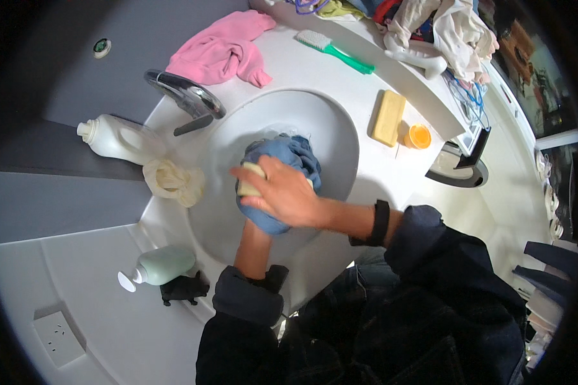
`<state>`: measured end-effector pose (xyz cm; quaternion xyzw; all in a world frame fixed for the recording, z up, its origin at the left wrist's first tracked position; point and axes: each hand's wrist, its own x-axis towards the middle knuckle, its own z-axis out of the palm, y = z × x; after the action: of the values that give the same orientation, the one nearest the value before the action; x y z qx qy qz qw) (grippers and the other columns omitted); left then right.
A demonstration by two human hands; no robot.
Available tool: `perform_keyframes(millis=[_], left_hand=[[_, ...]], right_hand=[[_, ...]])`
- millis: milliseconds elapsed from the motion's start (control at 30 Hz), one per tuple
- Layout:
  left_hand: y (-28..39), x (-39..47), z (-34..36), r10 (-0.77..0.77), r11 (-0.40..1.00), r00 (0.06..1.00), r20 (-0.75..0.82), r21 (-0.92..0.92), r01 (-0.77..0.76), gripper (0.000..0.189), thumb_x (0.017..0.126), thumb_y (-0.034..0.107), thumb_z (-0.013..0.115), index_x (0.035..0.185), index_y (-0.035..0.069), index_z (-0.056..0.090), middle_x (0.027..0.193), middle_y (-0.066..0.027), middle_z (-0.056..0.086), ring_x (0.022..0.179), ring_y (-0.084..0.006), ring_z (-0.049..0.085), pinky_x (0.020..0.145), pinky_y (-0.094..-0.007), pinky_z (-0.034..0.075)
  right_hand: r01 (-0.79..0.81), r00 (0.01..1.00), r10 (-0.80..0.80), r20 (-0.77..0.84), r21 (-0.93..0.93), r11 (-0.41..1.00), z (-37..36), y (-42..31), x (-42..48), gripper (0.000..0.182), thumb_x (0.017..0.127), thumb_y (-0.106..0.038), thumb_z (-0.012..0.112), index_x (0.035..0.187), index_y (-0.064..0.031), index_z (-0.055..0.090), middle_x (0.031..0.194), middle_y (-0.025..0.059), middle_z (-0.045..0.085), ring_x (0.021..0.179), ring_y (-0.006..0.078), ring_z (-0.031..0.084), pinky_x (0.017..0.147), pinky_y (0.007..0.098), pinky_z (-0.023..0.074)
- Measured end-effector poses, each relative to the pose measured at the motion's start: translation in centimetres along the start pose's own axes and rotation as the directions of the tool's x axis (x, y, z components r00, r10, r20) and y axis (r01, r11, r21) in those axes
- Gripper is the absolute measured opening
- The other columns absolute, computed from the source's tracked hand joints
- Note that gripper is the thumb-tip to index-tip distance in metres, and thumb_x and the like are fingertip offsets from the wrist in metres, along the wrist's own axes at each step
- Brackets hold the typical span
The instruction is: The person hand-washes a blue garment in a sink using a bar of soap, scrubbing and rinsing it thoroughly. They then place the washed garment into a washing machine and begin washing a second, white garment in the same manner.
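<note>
My right hand (286, 190) is closed over a pale yellow soap bar (251, 181), pressing it against a wet, bunched blue cloth (284, 148). One end of the bar shows past my thumb and fingers, which are slightly blurred. From below, my left wrist (254, 245) runs under the same cloth; the fabric hides my left hand and its fingers. All this is over the round white washbasin (334, 125), where a little clear, shiny water or film shows behind the cloth.
Left of the basin are a chrome faucet (188, 94), a white bottle (125, 139), a cream cloth (173, 183) and a pale green pump bottle (166, 264). Behind lie a pink garment (221, 48) and a green-handled brush (337, 50). Another soap bar (389, 118) and an orange tub (418, 136) sit right.
</note>
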<state>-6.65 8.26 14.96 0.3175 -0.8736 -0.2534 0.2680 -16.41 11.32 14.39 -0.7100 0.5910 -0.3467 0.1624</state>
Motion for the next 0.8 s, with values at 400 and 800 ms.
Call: perform_keyframes(millis=[400,800], left_hand=[[2.9,2.0,-1.8,0.013,0.978,0.999,-0.052,-0.209,-0.023,0.022,0.080,0.021,0.061,0.094,0.003,0.061,0.087,-0.0166,0.061,0.082,-0.0347,0.057,0.072,-0.0427,0.044],[1.3,1.6,-0.9,-0.482,0.176,0.824,0.297,-0.889,0.423,0.021,0.088,0.021,0.052,0.102,0.006,0.055,0.099,-0.0125,0.057,0.095,-0.0278,0.054,0.082,-0.0387,0.043]], right_hand=[[-0.326,0.938,0.327,-0.118,0.028,0.945,-1.8,-0.3,1.0,0.041,0.097,-0.040,0.042,0.132,-0.0167,0.040,0.099,0.0211,0.053,0.089,0.0389,0.059,0.068,0.0479,0.0502],[-0.183,0.973,0.182,-0.140,0.008,0.983,-2.2,-1.3,0.7,0.041,0.095,-0.040,0.046,0.130,-0.0195,0.043,0.095,0.0203,0.051,0.077,0.0397,0.060,0.066,0.0459,0.0513]])
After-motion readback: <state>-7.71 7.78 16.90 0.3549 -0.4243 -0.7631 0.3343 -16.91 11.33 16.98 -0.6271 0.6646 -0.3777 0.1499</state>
